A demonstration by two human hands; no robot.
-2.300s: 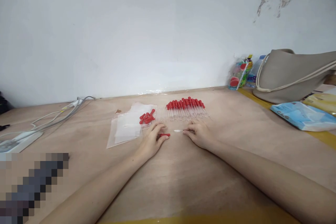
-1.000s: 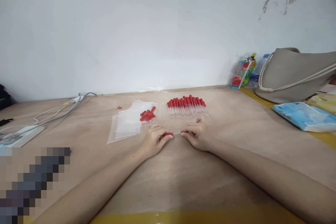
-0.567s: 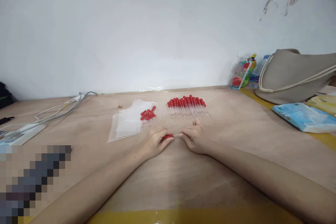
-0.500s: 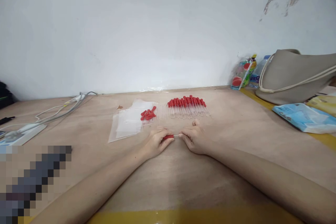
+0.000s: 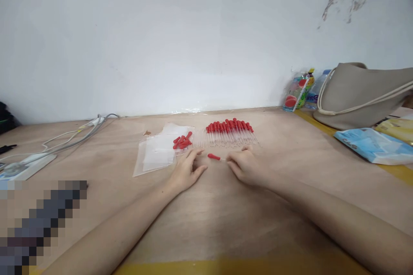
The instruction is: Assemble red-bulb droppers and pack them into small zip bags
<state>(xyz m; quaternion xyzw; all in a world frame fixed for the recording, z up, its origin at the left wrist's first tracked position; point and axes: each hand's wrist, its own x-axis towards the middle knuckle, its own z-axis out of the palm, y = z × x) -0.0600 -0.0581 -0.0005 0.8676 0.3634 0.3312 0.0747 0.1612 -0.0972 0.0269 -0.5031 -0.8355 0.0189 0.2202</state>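
Near the middle of the bench (image 5: 200, 223), a small red cap (image 5: 214, 157) sits on the left end of a thin clear tube (image 5: 223, 160). The right hand (image 5: 247, 166) is at the other end of the tube. Its fingers seem to pinch that end, though the tube is faint and partly hidden there, so it is hard to be sure. The left hand (image 5: 187, 172) rests just to the left of the red cap. Its fingers are spread and loose, with a gap between them and the cap.

On the far side of the hands, many capped tubes (image 5: 229, 126) lie side by side, with their red ends pointing far. At the left of that row are some plain clear tubes (image 5: 200, 139). Next to them, on the left, a little pile of loose red caps (image 5: 182, 142) lies on the flat plastic sheets (image 5: 158, 154).

Way over on the left is a white power strip (image 5: 37, 164) with cords (image 5: 82, 135). On the right, a big gray bag (image 5: 364, 94) sits on the far side of a blue packet (image 5: 364, 146). Bottles (image 5: 292, 94) stand by the far wall (image 5: 145, 43).
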